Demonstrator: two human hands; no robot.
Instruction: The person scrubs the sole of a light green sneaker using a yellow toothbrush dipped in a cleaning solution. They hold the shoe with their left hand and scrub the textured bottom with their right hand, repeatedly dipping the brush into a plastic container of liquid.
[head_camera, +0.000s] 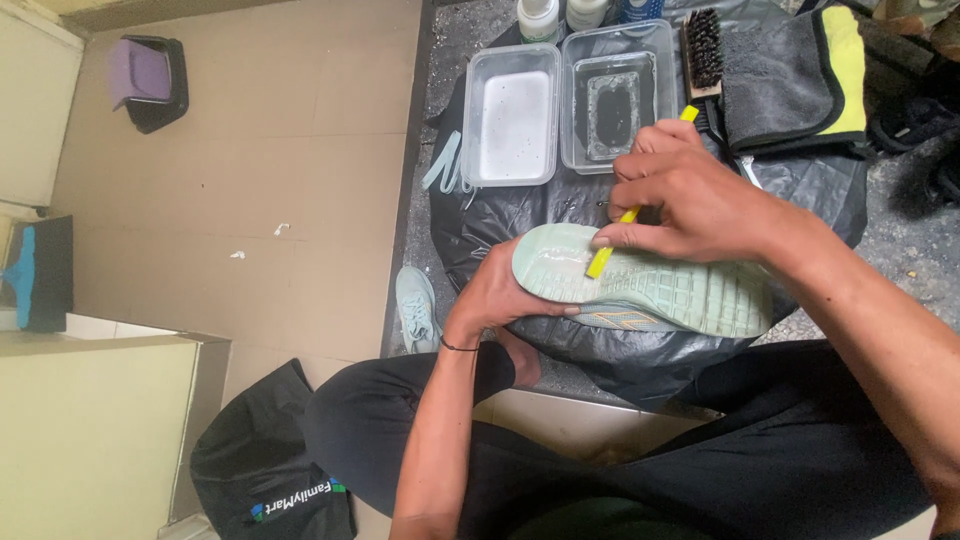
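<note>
The left hand (497, 297) grips the toe end of a pale green shoe (650, 285), fingers wrapped under the upper and the thumb lying along the side edge. The shoe is turned sole-up and rests over a black plastic sheet (620, 355) spread across the person's lap and the ground.

The right hand (690, 195) is closed around a yellow-handled brush (625, 220), fingers curled tightly, thumb and forefinger pinching the handle. The brush's lower end touches the forefoot area of the sole, where the surface looks wet.

Beyond the shoe stand two clear plastic tubs side by side: the left tub (510, 115) holds milky liquid, the right tub (615, 95) holds darker liquid. Just beside the right tub lies a wooden bristle brush (703, 50), touching a folded grey and yellow cloth (795, 80). A second pale green shoe (416, 308) lies on the floor beside the sheet.
</note>
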